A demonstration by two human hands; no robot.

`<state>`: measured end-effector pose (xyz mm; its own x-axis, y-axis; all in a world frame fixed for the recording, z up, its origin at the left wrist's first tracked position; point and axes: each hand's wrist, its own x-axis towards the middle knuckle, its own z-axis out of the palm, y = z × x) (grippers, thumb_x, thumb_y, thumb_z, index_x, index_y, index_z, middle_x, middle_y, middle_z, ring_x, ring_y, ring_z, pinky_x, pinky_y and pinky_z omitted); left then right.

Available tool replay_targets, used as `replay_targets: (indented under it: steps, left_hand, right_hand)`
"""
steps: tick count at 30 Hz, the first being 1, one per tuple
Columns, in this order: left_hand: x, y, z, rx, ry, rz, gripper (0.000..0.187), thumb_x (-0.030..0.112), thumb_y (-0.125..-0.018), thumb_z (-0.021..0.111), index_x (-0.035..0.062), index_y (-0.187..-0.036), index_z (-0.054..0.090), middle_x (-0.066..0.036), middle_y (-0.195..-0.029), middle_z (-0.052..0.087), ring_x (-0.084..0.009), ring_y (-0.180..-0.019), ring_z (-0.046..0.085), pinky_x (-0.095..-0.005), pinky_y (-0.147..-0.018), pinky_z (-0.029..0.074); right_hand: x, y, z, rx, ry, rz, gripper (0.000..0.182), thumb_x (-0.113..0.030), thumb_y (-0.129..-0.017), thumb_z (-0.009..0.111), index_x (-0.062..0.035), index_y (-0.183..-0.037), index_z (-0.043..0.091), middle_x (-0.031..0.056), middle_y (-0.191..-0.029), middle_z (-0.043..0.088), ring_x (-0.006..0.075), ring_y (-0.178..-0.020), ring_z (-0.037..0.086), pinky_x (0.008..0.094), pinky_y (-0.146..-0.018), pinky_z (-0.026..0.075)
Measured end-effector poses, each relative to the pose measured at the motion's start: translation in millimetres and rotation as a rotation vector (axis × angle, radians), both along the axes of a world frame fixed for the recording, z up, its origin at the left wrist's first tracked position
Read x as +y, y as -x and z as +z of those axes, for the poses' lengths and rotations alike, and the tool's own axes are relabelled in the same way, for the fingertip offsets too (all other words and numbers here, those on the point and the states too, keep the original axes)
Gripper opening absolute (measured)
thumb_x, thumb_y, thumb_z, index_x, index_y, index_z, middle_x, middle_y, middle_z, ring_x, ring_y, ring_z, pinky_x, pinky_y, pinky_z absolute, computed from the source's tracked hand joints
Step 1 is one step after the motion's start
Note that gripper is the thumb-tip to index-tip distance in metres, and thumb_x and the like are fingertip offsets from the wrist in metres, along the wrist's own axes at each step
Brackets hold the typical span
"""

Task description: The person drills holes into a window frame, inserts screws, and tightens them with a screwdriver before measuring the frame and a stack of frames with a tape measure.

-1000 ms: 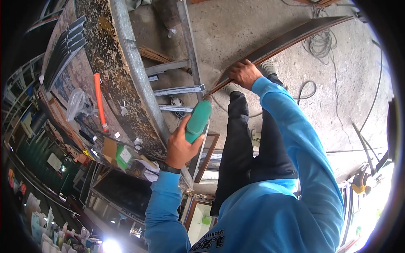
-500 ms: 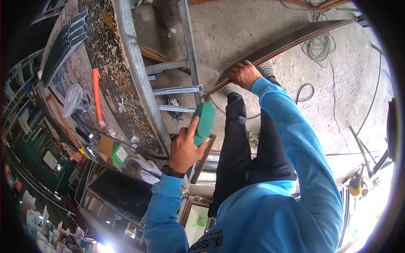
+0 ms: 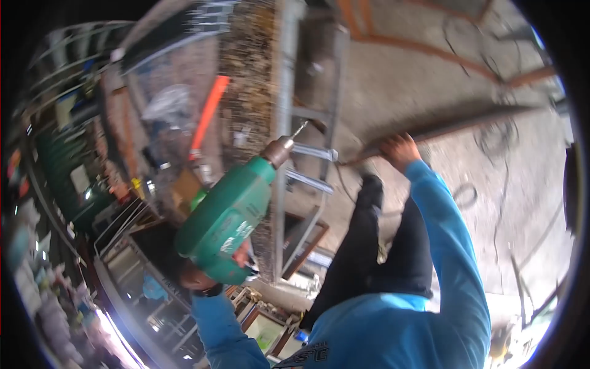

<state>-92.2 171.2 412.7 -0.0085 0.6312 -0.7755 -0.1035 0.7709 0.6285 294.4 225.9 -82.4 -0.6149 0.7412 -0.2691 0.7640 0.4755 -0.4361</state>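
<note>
A green power drill (image 3: pixel 224 212) with a metal chuck and a thin bit is held in my left hand (image 3: pixel 200 277), whose fingers wrap round its handle at the lower left. The bit points up and right, over the metal frame beside the worn bench. My right hand (image 3: pixel 399 150) grips the near end of a long dark panel with a brown edge (image 3: pixel 455 126). The panel slants away to the right above the floor, and motion blurs it.
An orange tube (image 3: pixel 210 114) and a clear plastic bag (image 3: pixel 169 106) lie on the bench. A metal ladder-like frame (image 3: pixel 337 80) stands beside it. Coiled cable (image 3: pixel 496 138) and brown framing (image 3: pixel 430 49) lie on the concrete floor. Glass-fronted frames are at the lower left.
My left hand has moved down and left with the drill, which now shows side-on. My right hand still holds the panel and appears lower and further right. The whole view has shifted.
</note>
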Motion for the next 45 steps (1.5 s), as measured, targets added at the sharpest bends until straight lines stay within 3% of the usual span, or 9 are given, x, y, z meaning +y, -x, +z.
replay_targets:
  steps: [2,6,14,20,25,31,35,40,45]
  left_hand:
    - [3.9,-16.2,-7.6,-0.452,-0.217,0.14,0.079,0.007,-0.081,0.083,-0.0006,-0.153,0.05,-0.017,-0.134,0.067,-0.028,-0.119,0.067,-0.041,-0.103,0.054]
    - [63.4,-55.7,4.2,0.94,-0.706,-0.727,0.1,0.019,-0.078,0.089,0.0131,-0.165,0.041,-0.023,-0.132,0.055,-0.0424,-0.118,0.061,-0.0501,-0.098,0.052]
    - [125.2,27.5,-151.6,1.471,-0.798,-1.071,0.091,0.028,-0.085,0.087,0.0237,-0.165,0.042,-0.023,-0.132,0.052,-0.0459,-0.116,0.057,-0.0523,-0.097,0.049]
    - [119.8,62.1,-186.3,1.301,-0.573,-0.808,0.09,0.036,-0.091,0.083,0.0045,-0.163,0.039,-0.029,-0.161,0.043,-0.0446,-0.148,0.045,-0.0537,-0.122,0.039]
    - [101.4,88.3,-195.0,1.896,-0.809,-0.74,0.076,0.017,-0.103,0.065,-0.0024,-0.166,0.028,-0.023,-0.169,0.035,-0.0337,-0.147,0.048,-0.044,-0.123,0.037]
    - [105.9,68.1,-228.1,1.874,-0.93,-0.835,0.084,0.023,-0.1,0.071,-0.0026,-0.166,0.027,-0.024,-0.171,0.032,-0.0366,-0.151,0.042,-0.0469,-0.124,0.034]
    - [107.0,61.7,-215.1,1.845,-0.948,-0.835,0.089,0.026,-0.098,0.075,-0.0027,-0.166,0.026,-0.024,-0.172,0.03,-0.0385,-0.154,0.038,-0.0489,-0.126,0.031]
    - [108.1,56.1,-207.6,1.58,-0.747,-0.838,0.101,0.036,-0.093,0.083,-0.0019,-0.167,0.026,-0.027,-0.171,0.032,-0.0429,-0.156,0.033,-0.0515,-0.127,0.029]
    - [123.7,28.5,-154.3,1.44,-0.797,-0.955,0.09,0.03,-0.087,0.089,0.0024,-0.16,0.045,-0.027,-0.154,0.054,-0.0406,-0.139,0.055,-0.0492,-0.114,0.045]
  right_hand:
    - [2.6,1.8,13.4,-0.029,-0.026,-0.009,0.028,-0.047,-0.1,0.064,-0.0253,-0.113,0.076,0.0016,-0.12,0.071,0.0255,-0.121,0.064,0.0513,-0.106,0.046]
    - [9.0,5.3,17.8,-0.045,-0.007,-0.021,0.03,-0.047,-0.095,0.07,-0.0281,-0.116,0.079,0.0008,-0.122,0.075,0.0258,-0.124,0.065,0.0506,-0.108,0.047]
    - [7.4,1.2,3.3,0.009,-0.082,-0.011,0.032,-0.047,-0.097,0.068,-0.0183,-0.107,0.076,0.004,-0.113,0.076,0.0254,-0.118,0.066,0.0474,-0.104,0.05]
    - [28.3,1.9,16.3,0.18,-0.128,-0.044,0.026,-0.04,-0.092,0.073,-0.0152,-0.097,0.069,0.002,-0.093,0.069,0.0228,-0.093,0.068,0.0399,-0.083,0.05]
    - [39.6,5.4,19.5,0.174,-0.161,-0.057,0.027,-0.039,-0.087,0.076,-0.0139,-0.095,0.069,0.0,-0.09,0.068,0.0165,-0.083,0.067,0.0353,-0.072,0.049]
    - [34.9,16.4,-7.4,0.175,-0.35,-0.109,0.034,-0.051,-0.097,0.075,-0.0177,-0.089,0.076,-0.0026,-0.078,0.075,0.0127,-0.062,0.072,0.0261,-0.06,0.049]
    - [50.0,15.6,17.8,0.121,-0.102,-0.087,0.039,-0.043,-0.07,0.085,-0.0159,-0.088,0.063,-0.0007,-0.089,0.068,0.017,-0.081,0.067,0.0374,-0.072,0.048]
    - [45.7,11.9,29.5,0.128,-0.044,-0.099,0.035,-0.04,-0.081,0.085,-0.0142,-0.098,0.068,0.0021,-0.092,0.067,0.0226,-0.092,0.068,0.0437,-0.086,0.052]
    - [14.4,1.7,33.9,-0.009,0.004,0.009,0.028,-0.042,-0.095,0.071,-0.0175,-0.108,0.073,0.0052,-0.103,0.072,0.0281,-0.103,0.069,0.0511,-0.091,0.054]
